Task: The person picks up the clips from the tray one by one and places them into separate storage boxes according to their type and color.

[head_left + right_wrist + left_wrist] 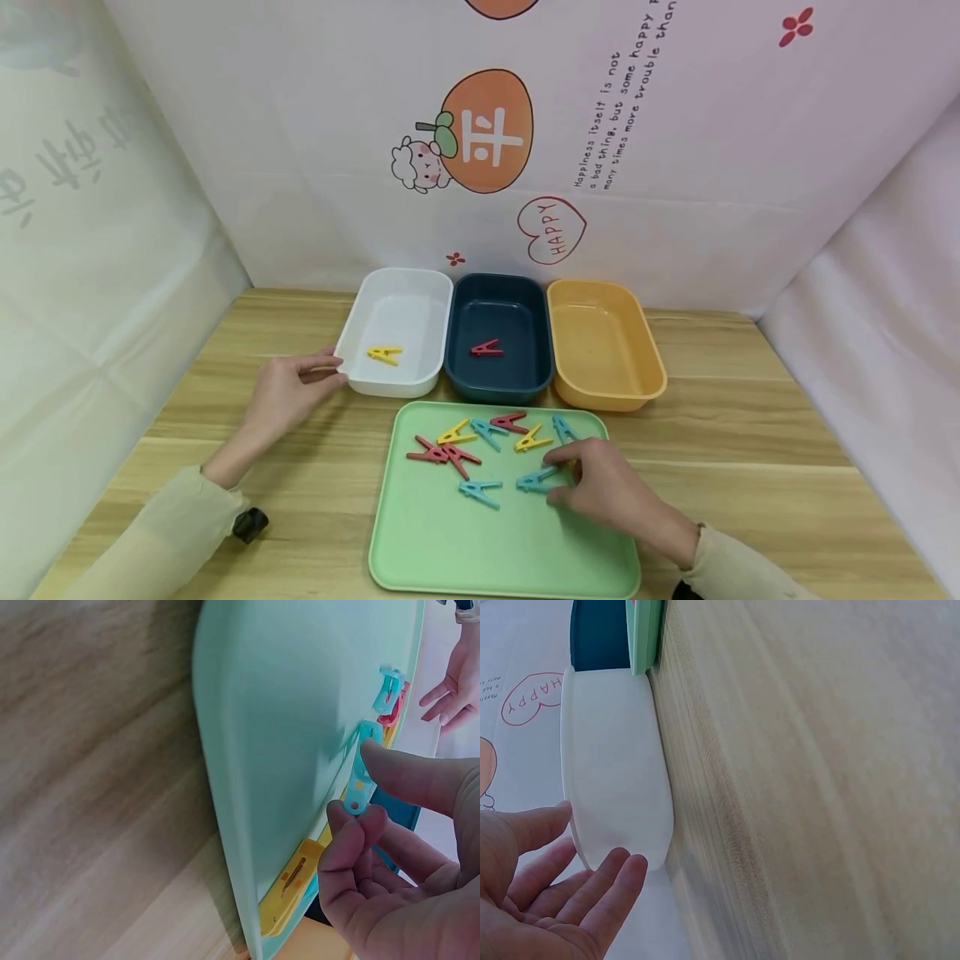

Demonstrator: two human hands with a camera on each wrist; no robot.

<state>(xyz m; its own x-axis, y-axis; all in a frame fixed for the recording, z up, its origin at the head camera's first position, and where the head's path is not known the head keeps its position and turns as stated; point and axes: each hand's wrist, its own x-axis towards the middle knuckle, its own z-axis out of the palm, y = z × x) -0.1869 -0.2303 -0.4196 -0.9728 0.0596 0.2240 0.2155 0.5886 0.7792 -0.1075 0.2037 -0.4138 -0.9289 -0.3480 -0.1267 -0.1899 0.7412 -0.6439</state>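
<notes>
My right hand (603, 487) is low over the green tray (487, 554), its thumb and fingers at the two ends of a light blue clothespin (363, 769), pinching it. About it on the tray lie several other clothespins: a blue one (480, 492), a yellow one (532, 439), a red one (510, 422) and more. With relaxed fingers, my left hand (288, 396) touches the near left corner of the white bin (397, 389); in the left wrist view its thumb is at the rim. A yellow clothespin (385, 355) lies inside that bin.
Right of the white bin stand a dark blue bin (498, 390), with one red clothespin (487, 348) in it, and a yellow-orange bin (611, 400). The three sit side by side behind the tray, in front of a printed cloth (337, 167). Wooden tabletop (742, 450) surrounds them.
</notes>
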